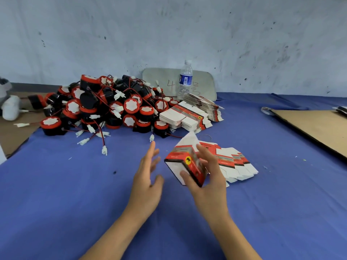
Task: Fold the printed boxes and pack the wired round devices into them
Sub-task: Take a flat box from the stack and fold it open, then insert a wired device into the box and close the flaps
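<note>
Nearest the camera, over the blue-covered tabletop [75, 194], the left hand [148, 177] was released, fingers spread and holding nothing, just left of a partly folded printed box [185, 164]. The right hand [206, 177] grasped that red, white and black box, thumb on its near edge and fingers curled over its far side, holding it tilted above the cloth with one white flap standing up behind. Just right of it, partly behind the right hand, a fan of flat box blanks [236, 162] lay on the cloth. Farther back sat two stacks of unfolded boxes [187, 117], touching a large heap of round devices [105, 106], black with red rims and white centres, their red and black wires and white plugs trailing onto the cloth. A cardboard sheet [315, 126] lay well apart at the right. Behind the stacks, a clear water bottle [185, 79] stood upright before a grey board [204, 83] leaning on the scuffed wall
</note>
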Demonstrator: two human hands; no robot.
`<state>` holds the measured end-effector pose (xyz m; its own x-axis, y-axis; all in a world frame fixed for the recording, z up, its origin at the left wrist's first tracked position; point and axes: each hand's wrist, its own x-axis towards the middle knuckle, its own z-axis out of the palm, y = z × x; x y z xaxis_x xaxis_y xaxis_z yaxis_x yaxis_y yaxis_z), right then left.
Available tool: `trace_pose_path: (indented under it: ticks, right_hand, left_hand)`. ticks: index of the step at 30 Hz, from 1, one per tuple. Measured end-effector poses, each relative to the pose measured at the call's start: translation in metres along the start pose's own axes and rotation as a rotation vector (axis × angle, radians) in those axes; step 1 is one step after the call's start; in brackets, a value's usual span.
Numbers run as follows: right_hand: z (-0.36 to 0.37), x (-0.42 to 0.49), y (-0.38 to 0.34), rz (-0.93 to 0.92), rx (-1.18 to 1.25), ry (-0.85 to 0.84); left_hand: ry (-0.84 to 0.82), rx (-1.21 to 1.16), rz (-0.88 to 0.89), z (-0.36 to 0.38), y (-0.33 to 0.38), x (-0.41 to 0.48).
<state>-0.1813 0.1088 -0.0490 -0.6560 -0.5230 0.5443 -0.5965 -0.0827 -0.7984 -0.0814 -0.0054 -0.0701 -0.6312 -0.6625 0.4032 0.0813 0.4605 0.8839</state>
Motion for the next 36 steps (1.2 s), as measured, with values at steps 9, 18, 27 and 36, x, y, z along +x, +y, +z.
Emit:
trace_pose_path:
  ticks: [9, 18, 27, 36]
  right_hand:
    - [0.009, 0.007, -0.025, -0.294, -0.945, -0.505]
    - [0.019, 0.054, -0.053, -0.078, -0.912, -1.225]
    - [0.066, 0.162, 0.025, 0.345, -0.555, -0.403]
    - [0.106, 0.147, 0.079, 0.327, -0.587, -0.465]
  left_hand:
    - [-0.230, -0.136, -0.247, 0.000, -0.008, 0.004]
    - [-0.163, 0.164, -0.270, -0.001, -0.015, 0.006]
    - [0.134, 0.184, -0.232, -0.008, -0.028, 0.013]
    - [0.101, 0.197, -0.217, -0.008, -0.035, 0.012]
